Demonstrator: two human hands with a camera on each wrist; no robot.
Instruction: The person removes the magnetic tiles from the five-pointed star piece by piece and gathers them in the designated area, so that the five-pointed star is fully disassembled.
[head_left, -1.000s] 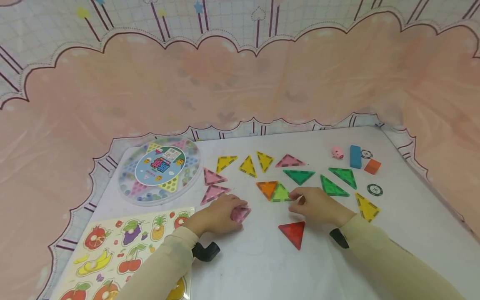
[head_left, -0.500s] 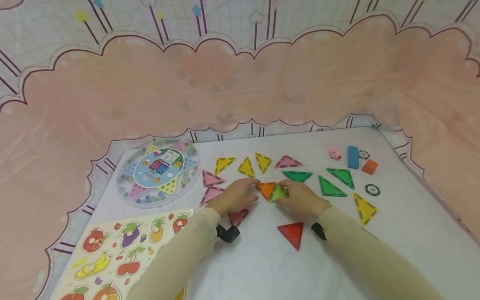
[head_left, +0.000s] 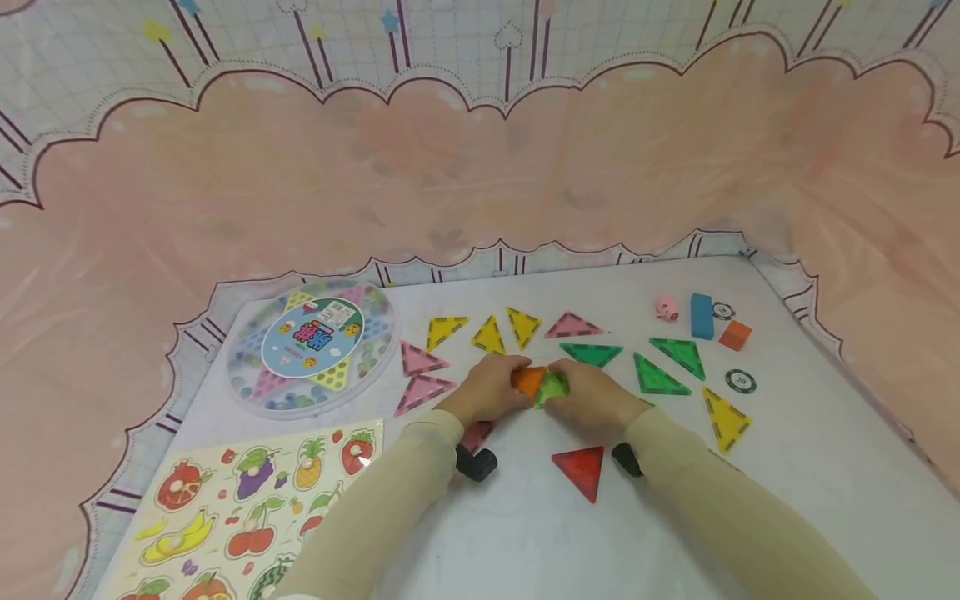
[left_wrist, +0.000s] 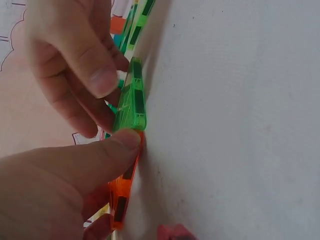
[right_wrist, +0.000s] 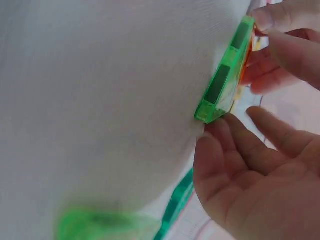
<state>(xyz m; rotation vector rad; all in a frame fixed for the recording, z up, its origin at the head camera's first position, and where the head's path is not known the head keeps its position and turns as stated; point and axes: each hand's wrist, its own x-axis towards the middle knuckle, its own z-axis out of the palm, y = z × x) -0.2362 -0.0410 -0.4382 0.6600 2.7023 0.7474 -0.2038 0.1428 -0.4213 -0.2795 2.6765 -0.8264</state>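
My left hand (head_left: 491,389) pinches an orange triangular magnetic tile (head_left: 528,382), its thumb near the seam with a light green triangular tile (head_left: 552,388). In the left wrist view the orange tile (left_wrist: 123,192) and the green tile (left_wrist: 134,102) meet edge to edge, tilted against the white surface. My right hand (head_left: 592,393) is beside the green tile. Its fingertips reach the tile's lower corner in the right wrist view, while its thumb stands off the tile. A pink triangular tile (head_left: 476,435) lies partly hidden under my left wrist. Closer to me lies a red triangular tile (head_left: 581,472).
Yellow (head_left: 489,335), pink (head_left: 423,392) and green triangular tiles (head_left: 660,375) lie around the hands. On the left are a round game board (head_left: 247,392) and a fruit puzzle board (head_left: 213,475). A blue block (head_left: 702,317), orange block (head_left: 736,335) and pig figure (head_left: 667,308) stand at the right.
My left hand has left the pink tile and moved up and right to the orange tile. My right hand has shifted left to the light green tile.
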